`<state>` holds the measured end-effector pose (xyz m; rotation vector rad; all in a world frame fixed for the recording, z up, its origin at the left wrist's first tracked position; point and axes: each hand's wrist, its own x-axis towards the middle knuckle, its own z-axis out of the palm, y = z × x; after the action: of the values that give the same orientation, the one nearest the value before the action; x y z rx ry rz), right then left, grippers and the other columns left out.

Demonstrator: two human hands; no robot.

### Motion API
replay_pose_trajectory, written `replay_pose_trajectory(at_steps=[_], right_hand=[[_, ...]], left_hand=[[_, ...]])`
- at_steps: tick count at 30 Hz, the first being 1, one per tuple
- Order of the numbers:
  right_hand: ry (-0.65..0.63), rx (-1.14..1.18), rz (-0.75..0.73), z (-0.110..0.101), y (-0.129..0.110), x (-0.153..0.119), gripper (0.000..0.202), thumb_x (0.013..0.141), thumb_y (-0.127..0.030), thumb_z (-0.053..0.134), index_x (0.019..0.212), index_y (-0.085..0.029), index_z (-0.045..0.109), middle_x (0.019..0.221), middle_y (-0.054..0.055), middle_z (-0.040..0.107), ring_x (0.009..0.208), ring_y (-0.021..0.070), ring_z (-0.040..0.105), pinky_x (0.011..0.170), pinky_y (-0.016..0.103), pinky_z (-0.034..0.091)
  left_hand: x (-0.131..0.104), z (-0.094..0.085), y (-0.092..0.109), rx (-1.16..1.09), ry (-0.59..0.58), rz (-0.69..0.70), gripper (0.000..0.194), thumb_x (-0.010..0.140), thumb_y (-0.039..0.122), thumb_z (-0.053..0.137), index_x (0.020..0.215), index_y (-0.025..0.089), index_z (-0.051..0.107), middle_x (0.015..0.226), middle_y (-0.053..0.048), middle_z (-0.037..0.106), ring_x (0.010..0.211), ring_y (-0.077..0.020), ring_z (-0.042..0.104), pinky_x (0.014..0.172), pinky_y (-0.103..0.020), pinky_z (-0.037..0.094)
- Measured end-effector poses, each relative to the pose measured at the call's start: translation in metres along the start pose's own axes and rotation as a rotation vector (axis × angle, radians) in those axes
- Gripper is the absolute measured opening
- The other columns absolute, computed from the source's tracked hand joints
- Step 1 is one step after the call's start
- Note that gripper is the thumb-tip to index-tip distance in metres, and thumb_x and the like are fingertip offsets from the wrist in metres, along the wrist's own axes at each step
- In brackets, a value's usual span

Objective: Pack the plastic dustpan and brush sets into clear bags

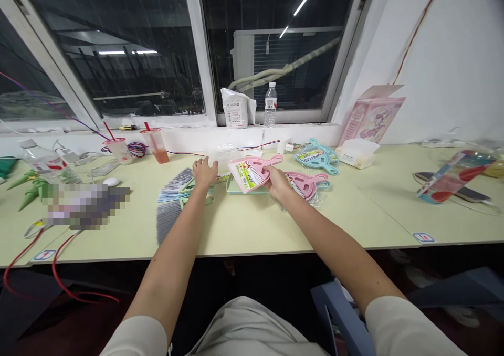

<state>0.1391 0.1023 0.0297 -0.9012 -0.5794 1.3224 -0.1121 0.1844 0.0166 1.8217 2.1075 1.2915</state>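
My right hand grips a pink dustpan with a yellow-green label, held over a pale green dustpan on the table. On the left, my left hand, fingers apart, is just above the handles of several small brushes with grey and blue bristles. More pink dustpans in clear plastic lie right of my right hand. Behind them sit blue dustpans.
Two cups with red straws stand at the back left. A water bottle and a white package stand on the sill. To the right are a tissue box, a pink box and a phone.
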Motion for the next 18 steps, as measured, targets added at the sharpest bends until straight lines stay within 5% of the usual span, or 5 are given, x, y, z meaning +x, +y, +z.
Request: replay_pose_trajectory(at_steps=[7, 12, 15, 18], right_hand=[[-0.001, -0.028, -0.009, -0.001, 0.0, 0.001, 0.005, 0.083, -0.014, 0.062, 0.081, -0.018, 0.063, 0.068, -0.001, 0.067, 0.06, 0.0128, 0.063, 0.059, 0.023, 0.059], [0.01, -0.025, -0.016, -0.002, 0.001, 0.002, 0.004, 0.083, -0.014, 0.063, 0.081, -0.018, 0.063, 0.066, -0.002, 0.065, 0.06, 0.0136, 0.063, 0.06, 0.024, 0.061], [-0.005, -0.024, -0.031, -0.002, 0.002, 0.002, 0.005, 0.083, -0.014, 0.061, 0.081, -0.018, 0.063, 0.067, -0.001, 0.066, 0.06, 0.0136, 0.062, 0.059, 0.024, 0.06], [-0.01, -0.014, -0.052, -0.002, 0.003, 0.003, 0.003, 0.083, -0.015, 0.062, 0.082, -0.018, 0.064, 0.068, -0.002, 0.066, 0.061, 0.0139, 0.062, 0.058, 0.024, 0.059]], left_hand=[[0.001, -0.002, -0.002, -0.029, 0.062, 0.016, 0.044, 0.091, 0.045, 0.059, 0.123, 0.017, 0.071, 0.147, -0.021, 0.058, 0.142, -0.0441, 0.041, 0.119, -0.064, 0.03], [-0.004, -0.014, -0.002, -0.168, 0.166, 0.045, 0.036, 0.092, 0.031, 0.057, 0.12, 0.012, 0.071, 0.135, -0.02, 0.063, 0.127, -0.0331, 0.059, 0.116, -0.047, 0.041], [-0.005, -0.022, -0.004, -0.31, 0.241, -0.034, 0.029, 0.092, 0.028, 0.056, 0.113, 0.012, 0.071, 0.13, -0.017, 0.066, 0.101, -0.0236, 0.07, 0.105, -0.038, 0.051], [-0.006, -0.027, -0.006, -0.364, 0.281, -0.134, 0.024, 0.091, 0.03, 0.058, 0.108, 0.016, 0.067, 0.12, -0.013, 0.068, 0.1, -0.0224, 0.071, 0.098, -0.037, 0.055]])
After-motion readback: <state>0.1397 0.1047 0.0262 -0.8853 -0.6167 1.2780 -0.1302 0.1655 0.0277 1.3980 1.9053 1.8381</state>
